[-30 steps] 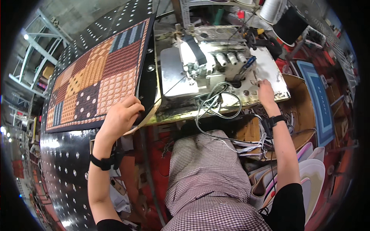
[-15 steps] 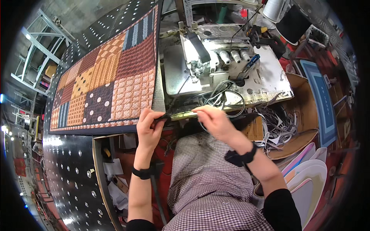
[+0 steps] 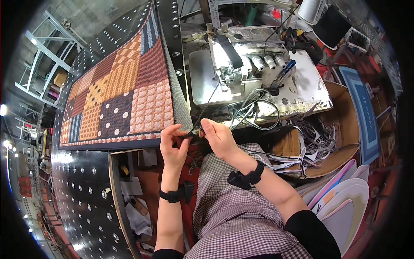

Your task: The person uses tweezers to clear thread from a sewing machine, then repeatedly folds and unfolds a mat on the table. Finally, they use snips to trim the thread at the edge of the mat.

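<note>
A patchwork-patterned mat [image 3: 114, 93] with a dark bound edge lies over the black studded table, its right side lifted to show the grey backing. My left hand [image 3: 174, 144] pinches the mat's near right corner between thumb and fingers. Right beside it, my right hand [image 3: 219, 139] is closed in a pinch at that same corner; what sits between its fingertips is too small to make out. From the overlock sewing machine [image 3: 235, 73] a dark thread chain [image 3: 210, 100] runs down toward the corner and my fingers.
Grey cables [image 3: 254, 110] lie coiled on the machine table's front edge. To the right stands a cardboard box [image 3: 345, 129] holding tangled fabric strips [image 3: 317, 142], with a blue mat [image 3: 360, 114] behind it. The black studded table [image 3: 82, 190] fills the left. Thread cones [image 3: 308, 12] stand at the back.
My right hand has moved left and in to the mat's corner, beside my left hand. The left hand still holds the corner, with its fingers more extended; the mat's right edge has shifted.
</note>
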Tool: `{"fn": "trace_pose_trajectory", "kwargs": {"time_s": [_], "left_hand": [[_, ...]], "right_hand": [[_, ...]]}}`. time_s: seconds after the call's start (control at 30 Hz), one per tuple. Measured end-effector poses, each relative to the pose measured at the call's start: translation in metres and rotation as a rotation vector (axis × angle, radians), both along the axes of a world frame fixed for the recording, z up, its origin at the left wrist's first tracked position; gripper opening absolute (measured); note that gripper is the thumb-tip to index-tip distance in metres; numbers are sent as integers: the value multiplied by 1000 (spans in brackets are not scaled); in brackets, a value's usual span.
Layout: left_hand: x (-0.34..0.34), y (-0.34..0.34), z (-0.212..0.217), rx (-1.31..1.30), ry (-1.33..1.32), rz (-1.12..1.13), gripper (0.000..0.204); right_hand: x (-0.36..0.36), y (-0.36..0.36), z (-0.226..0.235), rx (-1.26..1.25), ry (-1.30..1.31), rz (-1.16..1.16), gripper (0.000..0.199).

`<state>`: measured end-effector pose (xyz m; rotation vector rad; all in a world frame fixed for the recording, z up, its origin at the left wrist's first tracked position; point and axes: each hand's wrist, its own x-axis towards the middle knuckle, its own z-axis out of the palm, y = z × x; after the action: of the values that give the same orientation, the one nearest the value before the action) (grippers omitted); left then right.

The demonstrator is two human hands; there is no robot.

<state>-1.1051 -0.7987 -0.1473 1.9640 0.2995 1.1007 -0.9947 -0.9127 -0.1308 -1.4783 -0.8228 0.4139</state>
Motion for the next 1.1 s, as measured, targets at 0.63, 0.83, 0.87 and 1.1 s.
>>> {"fn": "trace_pose_trajectory", "kwargs": {"time_s": [0.63,0.83,0.87,1.1], "left_hand": [[-2,2,12,-97,22,-33,52],[-4,1,14,-116,23,-35,52],[-4,1,15,-132,26,-38,53],[-6,4,12,-123,17,-25,50]], "right_hand": [[-5,11,2,-26,68,45,38],[-8,12,5,34,-27,10,38],[-9,11,6,34,-27,10,38],[-13,9,12,55,-181,-107,25]]}}
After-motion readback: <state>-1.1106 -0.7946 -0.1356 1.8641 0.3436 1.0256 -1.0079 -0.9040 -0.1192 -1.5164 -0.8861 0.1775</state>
